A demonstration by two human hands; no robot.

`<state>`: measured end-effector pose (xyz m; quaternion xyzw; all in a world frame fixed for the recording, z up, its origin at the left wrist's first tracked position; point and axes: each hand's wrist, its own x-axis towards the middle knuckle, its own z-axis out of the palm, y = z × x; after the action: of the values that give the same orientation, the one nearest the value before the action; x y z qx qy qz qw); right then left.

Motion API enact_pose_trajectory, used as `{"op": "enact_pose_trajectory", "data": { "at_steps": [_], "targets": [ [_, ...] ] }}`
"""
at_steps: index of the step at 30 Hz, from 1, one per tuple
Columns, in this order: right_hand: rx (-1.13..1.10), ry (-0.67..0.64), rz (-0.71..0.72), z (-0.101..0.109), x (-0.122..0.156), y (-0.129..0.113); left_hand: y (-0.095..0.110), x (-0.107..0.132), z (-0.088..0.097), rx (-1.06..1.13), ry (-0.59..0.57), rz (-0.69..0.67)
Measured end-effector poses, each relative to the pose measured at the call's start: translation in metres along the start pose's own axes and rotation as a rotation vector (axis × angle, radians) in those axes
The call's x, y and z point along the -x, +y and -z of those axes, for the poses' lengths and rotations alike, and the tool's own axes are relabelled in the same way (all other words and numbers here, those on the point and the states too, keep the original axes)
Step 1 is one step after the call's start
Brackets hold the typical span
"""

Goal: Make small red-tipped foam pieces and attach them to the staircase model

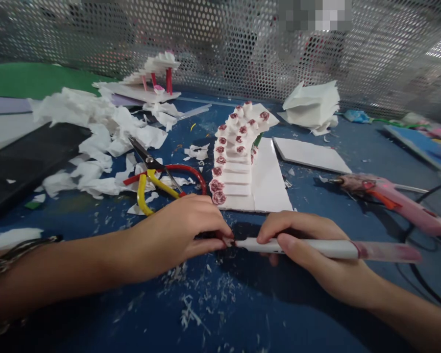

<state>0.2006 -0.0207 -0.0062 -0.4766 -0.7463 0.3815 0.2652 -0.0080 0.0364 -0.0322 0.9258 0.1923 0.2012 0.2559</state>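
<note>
My right hand [316, 255] is wrapped round a white marker pen [327, 248] with a reddish translucent end, held level, its tip pointing left. My left hand [183, 230] is closed in a pinch right at the pen's tip; something small and dark red shows between its fingers, too small to name. Just beyond both hands stands a white foam staircase model [238, 162] on a white base, its steps lined with small red paper roses.
Yellow-handled scissors [152, 179] and a red loop lie left of the model among torn white paper scraps [95, 132]. A pink glue gun [389, 198] with a cable lies at right. A white foam sheet [310, 154], folded tissue [312, 108], a second staircase model [150, 78] and a perforated metal wall stand behind.
</note>
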Motion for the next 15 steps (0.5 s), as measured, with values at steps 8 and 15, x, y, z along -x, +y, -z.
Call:
{"op": "enact_pose_trajectory", "data": {
  "at_steps": [8, 15],
  "targets": [
    [0.036, -0.011, -0.021, -0.0012, -0.0024, 0.0018, 0.0022, -0.0022, 0.0024, -0.013, -0.025, 0.019],
    [0.053, 0.002, -0.015, -0.0016, -0.0012, 0.0033, -0.0006, -0.0012, -0.0020, -0.014, 0.014, -0.013]
  ]
}}
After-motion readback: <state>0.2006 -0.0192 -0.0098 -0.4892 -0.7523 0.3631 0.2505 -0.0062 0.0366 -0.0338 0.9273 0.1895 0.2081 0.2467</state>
